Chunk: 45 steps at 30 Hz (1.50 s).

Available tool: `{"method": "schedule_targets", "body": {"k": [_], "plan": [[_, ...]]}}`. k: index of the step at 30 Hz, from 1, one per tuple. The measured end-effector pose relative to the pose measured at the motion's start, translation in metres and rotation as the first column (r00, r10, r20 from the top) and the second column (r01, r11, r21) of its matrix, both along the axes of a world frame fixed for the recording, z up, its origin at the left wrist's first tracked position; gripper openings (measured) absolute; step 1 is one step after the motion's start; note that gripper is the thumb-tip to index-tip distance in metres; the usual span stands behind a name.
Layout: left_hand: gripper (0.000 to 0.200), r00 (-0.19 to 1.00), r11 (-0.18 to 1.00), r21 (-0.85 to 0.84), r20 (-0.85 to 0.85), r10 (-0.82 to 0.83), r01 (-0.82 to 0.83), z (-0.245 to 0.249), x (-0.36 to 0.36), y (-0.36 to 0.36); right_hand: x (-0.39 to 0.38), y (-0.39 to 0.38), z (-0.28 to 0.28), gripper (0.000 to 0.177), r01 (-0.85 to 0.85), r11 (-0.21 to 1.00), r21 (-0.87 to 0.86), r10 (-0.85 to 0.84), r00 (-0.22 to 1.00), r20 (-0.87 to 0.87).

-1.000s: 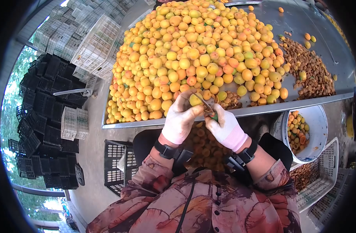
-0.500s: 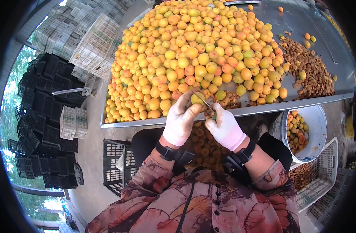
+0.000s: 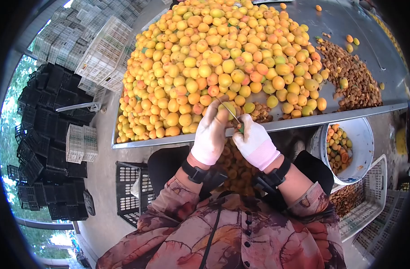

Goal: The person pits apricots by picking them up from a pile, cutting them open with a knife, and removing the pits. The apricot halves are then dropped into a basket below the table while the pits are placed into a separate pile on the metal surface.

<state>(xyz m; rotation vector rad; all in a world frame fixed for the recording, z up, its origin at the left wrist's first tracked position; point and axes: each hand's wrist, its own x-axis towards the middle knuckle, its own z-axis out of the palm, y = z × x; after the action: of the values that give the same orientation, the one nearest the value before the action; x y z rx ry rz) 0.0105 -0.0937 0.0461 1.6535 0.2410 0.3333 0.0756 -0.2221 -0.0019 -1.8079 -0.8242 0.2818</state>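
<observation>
My left hand [image 3: 209, 136], in a white glove, grips a yellow-green apricot [image 3: 227, 108] over the near edge of the table. My right hand [image 3: 256, 142], gloved too, is closed round the greenish handle of a small knife [image 3: 234, 116]. The thin blade points up and left, lying against or across the apricot; how deep it cuts is not visible. Just beyond both hands rises a big heap of apricots [image 3: 191, 71]. Below them, between my knees, are more apricots [image 3: 236, 168], apparently halves, partly hidden by my arms.
On the metal table [image 3: 343, 27], apricot stones [image 3: 352, 80] are piled at the right. A white bucket [image 3: 365, 139] holding apricots stands below, beside a white crate [image 3: 374, 197] with stones. A black crate [image 3: 128, 188] sits at my left; stacked black crates [image 3: 48, 148] stand further left.
My left fingers have shifted round the apricot and the hand has turned slightly, with the knife still at the fruit. The whole view has shifted a little.
</observation>
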Motion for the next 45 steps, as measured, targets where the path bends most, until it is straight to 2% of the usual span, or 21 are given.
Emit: {"method": "schedule_targets", "body": {"k": [3,6,8,10,12,15,17,20,25,29,30,31,32,34,35,36,38,40,42,44,45], "plan": [[0.038,0.999,0.925,-0.380,-0.026,0.019,-0.027,-0.004,0.003,-0.001,0.000,0.001,-0.004,0.034,0.023,1.000,-0.021,-0.023,1.000,0.001],[0.037,0.998,0.939,-0.344,0.059,0.005,0.015,-0.007,0.008,0.001,0.003,0.000,-0.003,0.035,0.009,0.998,-0.064,-0.008,1.000,0.017],[0.039,0.997,0.999,0.003,0.071,0.040,-0.040,-0.010,0.007,-0.001,0.002,0.000,0.004,0.034,0.019,0.998,-0.065,-0.019,1.000,0.009],[0.040,0.996,0.996,0.045,0.046,0.079,-0.081,-0.013,0.008,-0.005,0.002,0.000,0.006,0.034,0.025,0.996,-0.085,-0.025,1.000,0.006],[0.039,0.994,0.971,-0.215,-0.032,0.104,-0.108,-0.013,0.012,-0.008,0.003,0.000,0.005,0.034,0.035,0.993,-0.116,-0.034,0.999,0.007],[0.040,0.999,0.995,0.103,0.049,0.002,-0.008,-0.020,0.012,0.006,0.005,-0.004,0.007,0.033,0.011,0.993,-0.116,-0.012,1.000,-0.004],[0.040,0.998,0.995,-0.070,-0.020,0.068,-0.069,-0.019,0.009,0.002,0.003,-0.001,0.006,0.034,0.026,0.992,-0.125,-0.026,1.000,0.003],[0.040,0.994,0.996,-0.038,-0.077,0.078,-0.081,-0.014,0.006,0.003,0.002,0.000,0.006,0.033,0.028,0.989,-0.142,-0.028,1.000,0.000],[0.040,1.000,0.999,-0.053,0.007,-0.005,0.005,-0.016,0.008,0.004,0.003,0.003,-0.004,0.031,0.023,0.988,-0.151,-0.020,1.000,0.020],[0.045,0.976,0.804,-0.590,0.121,0.180,-0.075,-0.031,0.017,-0.001,0.002,0.004,0.010,0.031,-0.004,0.977,-0.214,0.004,1.000,-0.001],[0.047,0.977,0.970,-0.138,0.049,0.207,-0.198,-0.038,0.013,0.007,0.002,0.004,0.011,0.031,-0.014,0.974,-0.227,0.012,1.000,-0.014],[0.048,0.965,0.904,0.353,-0.004,0.261,-0.243,-0.047,0.005,0.019,0.001,0.004,0.010,0.031,-0.040,0.969,-0.243,0.037,0.999,-0.015],[0.047,0.952,0.859,0.421,0.049,0.301,-0.293,-0.044,0.003,0.022,-0.002,0.004,0.006,0.031,-0.065,0.963,-0.260,0.062,0.998,-0.019],[0.044,0.931,0.920,-0.224,0.104,0.350,-0.321,-0.020,0.013,0.036,-0.011,0.003,-0.009,0.031,-0.129,0.933,-0.336,0.134,0.991,-0.010],[0.043,0.929,0.893,-0.342,0.121,0.351,-0.293,-0.010,0.016,0.044,-0.013,0.003,-0.011,0.031,-0.084,0.950,-0.301,0.087,0.996,-0.001],[0.041,0.947,0.940,-0.211,0.119,0.298,-0.269,-0.005,0.014,0.044,-0.014,0.004,-0.010,0.030,-0.041,0.964,-0.264,0.045,0.999,0.009],[0.037,0.972,0.972,0.063,0.077,0.223,-0.228,-0.004,0.007,0.038,0.000,0.003,-0.006,0.028,0.123,0.985,0.117,-0.124,0.992,0.002],[0.035,0.985,0.975,0.146,-0.009,0.173,-0.169,-0.015,0.005,0.027,0.007,0.002,0.001,0.022,0.216,0.903,0.372,-0.095,0.944,-0.316],[0.032,0.990,0.992,0.027,-0.070,0.126,-0.124,-0.022,0.008,0.014,0.010,0.003,0.000,0.021,0.262,0.900,0.350,-0.111,0.911,-0.397],[0.030,0.971,0.988,0.078,-0.189,0.144,-0.131,-0.016,0.006,-0.009,0.009,0.016,0.002,0.019,0.326,0.859,0.395,-0.244,0.938,-0.245],[0.029,0.992,0.933,0.340,0.006,0.124,-0.118,-0.029,0.009,-0.008,0.009,0.022,-0.006,0.020,0.368,0.842,0.395,-0.294,0.926,-0.236]]}}
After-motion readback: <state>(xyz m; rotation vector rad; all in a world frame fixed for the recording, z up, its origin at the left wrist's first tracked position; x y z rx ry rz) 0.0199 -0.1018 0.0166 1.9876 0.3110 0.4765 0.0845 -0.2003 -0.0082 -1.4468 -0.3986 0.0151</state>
